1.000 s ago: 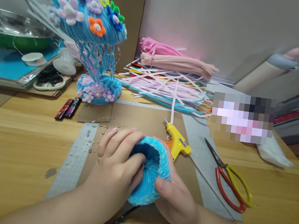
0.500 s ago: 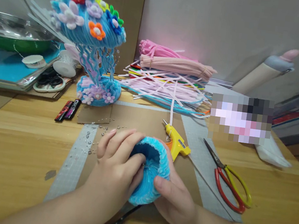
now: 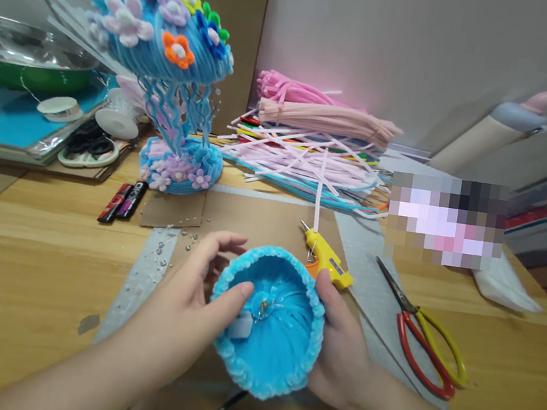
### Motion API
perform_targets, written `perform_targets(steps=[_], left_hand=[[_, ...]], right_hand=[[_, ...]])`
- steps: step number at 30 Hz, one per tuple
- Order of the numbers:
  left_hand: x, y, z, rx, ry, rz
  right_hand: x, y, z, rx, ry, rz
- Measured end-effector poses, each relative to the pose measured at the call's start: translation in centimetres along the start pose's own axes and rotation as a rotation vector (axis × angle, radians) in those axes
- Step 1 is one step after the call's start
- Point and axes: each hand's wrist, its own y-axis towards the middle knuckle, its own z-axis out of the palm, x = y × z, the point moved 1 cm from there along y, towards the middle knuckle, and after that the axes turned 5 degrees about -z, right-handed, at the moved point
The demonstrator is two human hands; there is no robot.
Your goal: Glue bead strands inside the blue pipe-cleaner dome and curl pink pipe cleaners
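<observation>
From the head camera, both hands cradle a blue pipe-cleaner bowl [image 3: 271, 322] just above the tabletop [image 3: 31, 281], its open mouth tipped up toward the camera. The left hand [image 3: 178, 313] grips the left rim, thumb hooked inside and touching a small pale block by the wire knot at the bowl's centre, fingers [image 3: 218, 245] curled round the back. The right hand [image 3: 339, 355] clasps the right wall from outside, fingers closed on it. The bowl sits between the two hands — the left thumb nearest its centre.

Just beyond the right hand lies a yellow glue gun [image 3: 326, 262]; red-and-yellow scissors [image 3: 424, 339] lie further right. Behind stand a flowered blue pipe-cleaner sculpture [image 3: 169, 77] and a heap of loose pipe cleaners [image 3: 311, 149]. A black-and-red tube [image 3: 123, 200] carries lettering — too small to read.
</observation>
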Motion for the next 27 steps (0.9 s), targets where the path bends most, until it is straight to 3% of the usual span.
perform_targets(steps=[3,6,10,14,18,22,27], left_hand=[[-0.1,0.5,0.4,0.094,-0.139,-0.120],[-0.1,0.7,0.6,-0.007,-0.187,-0.137],[0.4,0.4,1.0,-0.094,-0.239,-0.112],[0.6,-0.3,1.4,0.015,-0.260,-0.087],[0.1,-1.0,1.3,0.167,-0.289,-0.090],[-0.2,-1.3,1.1,0.296,-0.535,-0.205],[-0.5,-1.6,1.3,0.335,-0.695,-0.358]], right_hand=[[0.2,-0.1,0.2,-0.023,-0.060,-0.076],[0.2,-0.5,0.0,-0.091,-0.117,-0.259],[-0.3,-0.8,-0.7,-0.188,-0.280,-0.379],[-0.4,-0.7,-1.3,-0.308,-0.399,-0.429],[-0.2,-0.8,-1.4,-0.346,-0.437,-0.412],[0.3,-1.0,-1.1,-0.346,-0.432,-0.373],[1.0,-1.2,-0.5,-0.317,-0.412,-0.441]])
